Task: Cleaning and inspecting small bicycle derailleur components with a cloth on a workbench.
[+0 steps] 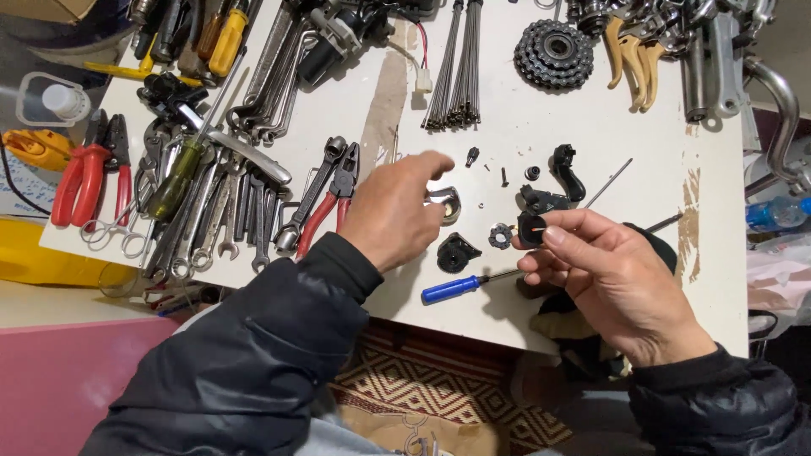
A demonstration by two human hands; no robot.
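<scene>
- Head view: a small black round part (530,228) is pinched between the thumb and fingertips of the right hand (621,283), held just above the white table (591,127) near its front edge; the grip is closed on that part.
- The left hand (393,211) is stretched forward with curled fingers over a small silver ring-shaped piece (448,203), which lies on the table at its fingertips; whether the piece is actually gripped cannot be told, as the fingers hide the contact.
- The silver piece lies to the left of the held black part and slightly farther from the person, so the left hand is clearly the nearer one.
- Between the two hands a black cap-like piece (457,252) and a small toothed ring (500,236) are seen lying apart on the table.
- A blue-handled screwdriver (460,287) is laid below them, its long axis running left to right, tip towards the right hand.
</scene>
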